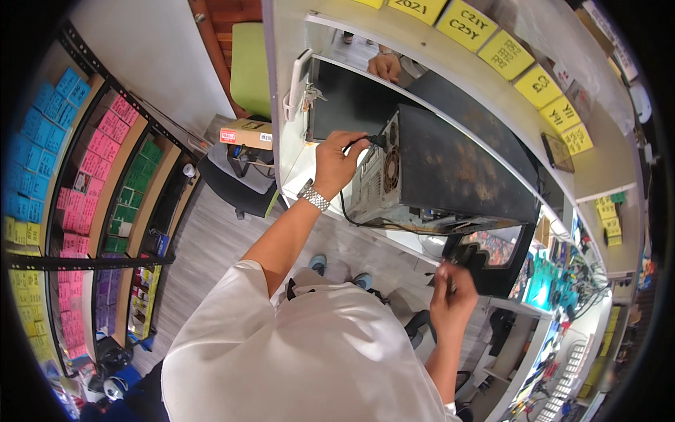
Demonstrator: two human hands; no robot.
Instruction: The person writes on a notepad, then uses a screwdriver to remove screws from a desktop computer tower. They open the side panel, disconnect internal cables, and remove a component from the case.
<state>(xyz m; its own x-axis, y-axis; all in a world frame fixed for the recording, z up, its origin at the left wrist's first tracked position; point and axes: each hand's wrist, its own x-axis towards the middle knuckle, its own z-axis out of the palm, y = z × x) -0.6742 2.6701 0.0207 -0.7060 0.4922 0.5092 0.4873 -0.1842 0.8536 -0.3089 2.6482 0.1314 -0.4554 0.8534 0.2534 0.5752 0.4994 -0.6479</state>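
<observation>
A dirty black computer tower (457,162) lies on the white desk, its rear with a round fan grille toward my left. My left hand (341,160), with a metal watch on its wrist, is closed around a black power plug (376,141) at the tower's rear. Whether the plug is fully seated, I cannot tell. A black cable (351,218) hangs from there and runs along the desk edge. Below the tower's front end, my right hand (452,292) is slightly blurred, its fingers curled together in a pinch; something dark shows between them.
A black panel with a clear window (496,252) rests at the desk's right. Behind the tower, a mirror-like surface reflects a hand. Keys (314,93) hang on the left partition. A chair (235,179) carries a cardboard box (246,135). Shelves of coloured labelled boxes (42,155) stand left.
</observation>
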